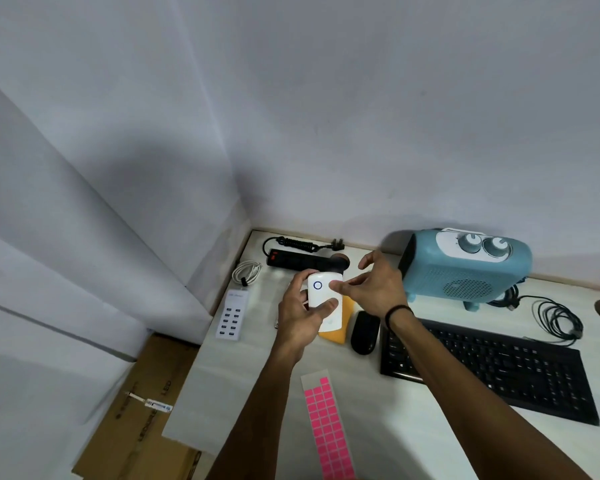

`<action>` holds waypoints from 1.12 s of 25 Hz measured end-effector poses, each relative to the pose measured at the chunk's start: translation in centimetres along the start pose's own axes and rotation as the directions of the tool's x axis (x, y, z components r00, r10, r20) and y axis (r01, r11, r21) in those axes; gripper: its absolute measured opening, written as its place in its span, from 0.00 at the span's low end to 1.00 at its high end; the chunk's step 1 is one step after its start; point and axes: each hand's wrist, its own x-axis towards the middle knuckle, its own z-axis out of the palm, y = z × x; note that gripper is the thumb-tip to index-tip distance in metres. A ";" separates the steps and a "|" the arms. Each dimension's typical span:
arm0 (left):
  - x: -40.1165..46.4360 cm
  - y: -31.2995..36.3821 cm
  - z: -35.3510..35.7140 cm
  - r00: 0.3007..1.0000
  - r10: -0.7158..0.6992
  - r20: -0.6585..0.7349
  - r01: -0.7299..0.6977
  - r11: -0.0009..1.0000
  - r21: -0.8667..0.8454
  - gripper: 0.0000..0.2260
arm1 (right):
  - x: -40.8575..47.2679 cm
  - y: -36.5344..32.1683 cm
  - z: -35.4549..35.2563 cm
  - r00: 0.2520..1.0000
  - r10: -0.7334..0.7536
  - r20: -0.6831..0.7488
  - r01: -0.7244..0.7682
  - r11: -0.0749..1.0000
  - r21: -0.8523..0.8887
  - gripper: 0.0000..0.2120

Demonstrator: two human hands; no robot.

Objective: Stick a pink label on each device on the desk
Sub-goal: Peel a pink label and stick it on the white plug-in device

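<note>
My left hand [300, 315] holds a small white device [321, 289] with a blue ring above the desk [243, 382]. My right hand [374, 289] pinches its thumb and forefinger against the device's upper right face; a pink label under the fingertips cannot be made out. A sheet of pink labels [328, 427] lies on the desk near the front edge, below both hands. Under the held device sits a white and yellow gadget [336, 330].
A white multi-port USB charger [231, 315] and coiled white cable [246, 271] lie left. A black power strip [298, 259] is at the back. A blue fan heater [465, 268], black mouse [364, 332], black keyboard [492, 368] and black cables [555, 317] sit right. Cardboard boxes [136, 420] stand beside the desk.
</note>
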 end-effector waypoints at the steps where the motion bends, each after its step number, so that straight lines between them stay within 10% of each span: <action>1: -0.1 0.0 -0.3 1.000 0.006 0.014 -0.006 1.000 -0.011 0.26 | 0.1 -0.1 -0.5 1.000 0.017 0.024 -0.016 1.000 -0.013 0.29; 7: -0.3 0.6 -1.6 0.995 0.017 0.096 -0.016 1.000 -0.018 0.26 | 0.3 0.8 -0.4 0.964 -0.060 0.260 -0.012 0.964 0.267 0.13; 17: 0.1 0.4 -0.6 0.991 -0.104 -0.083 0.097 0.992 -0.083 0.12 | 0.7 0.8 1.9 0.972 -0.085 0.221 0.025 0.964 0.264 0.11; 28: 2.4 -6.9 -4.5 0.946 -0.317 -0.060 0.313 0.947 -0.068 0.14 | 1.2 5.4 11.4 0.909 0.322 0.263 -0.395 0.868 0.301 0.11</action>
